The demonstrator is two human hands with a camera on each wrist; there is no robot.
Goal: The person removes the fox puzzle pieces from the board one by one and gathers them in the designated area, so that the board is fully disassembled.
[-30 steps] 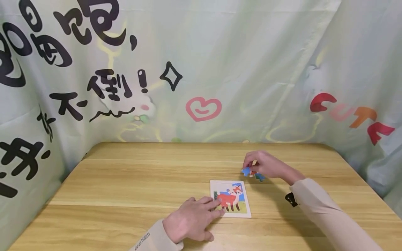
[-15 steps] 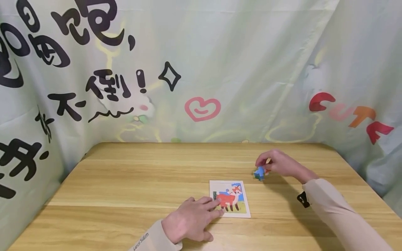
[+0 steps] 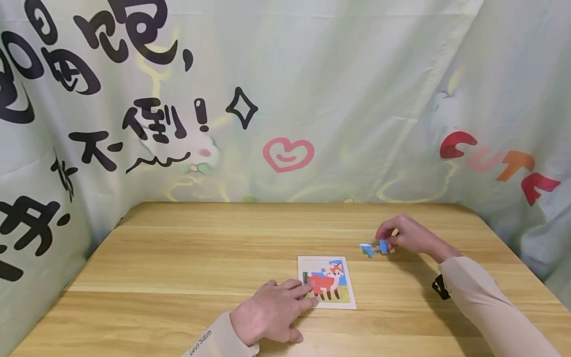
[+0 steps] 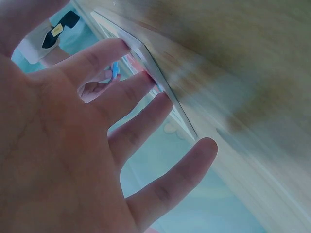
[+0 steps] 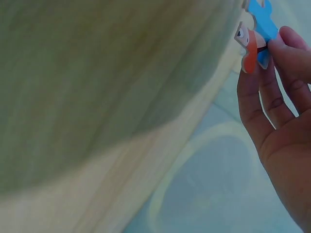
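Observation:
My left hand (image 3: pixel 271 311) lies with fingers spread, its fingertips resting on the lower left of a puzzle board (image 3: pixel 352 297) with a red deer picture and a pale frame. In the left wrist view the fingers (image 4: pixel 131 133) are straight and several touch the edge of the board (image 4: pixel 160 77). Beyond the board, my right hand (image 3: pixel 408 235) pinches a blue puzzle piece (image 5: pixel 263 22) and an orange-and-white puzzle piece (image 5: pixel 250 48) between thumb and fingers. Just left of that hand, a blue-and-green puzzle piece (image 3: pixel 367 249) lies on the table.
The wooden table (image 3: pixel 200 258) has a far edge close to a printed curtain (image 3: pixel 348 99), which also hangs along both sides. A black strap-like item (image 3: pixel 440 286) sits at the right sleeve.
My right hand has moved rightward over the table. The blue-and-green piece, earlier at its fingers, now lies apart on the table. My left hand has stayed on the board.

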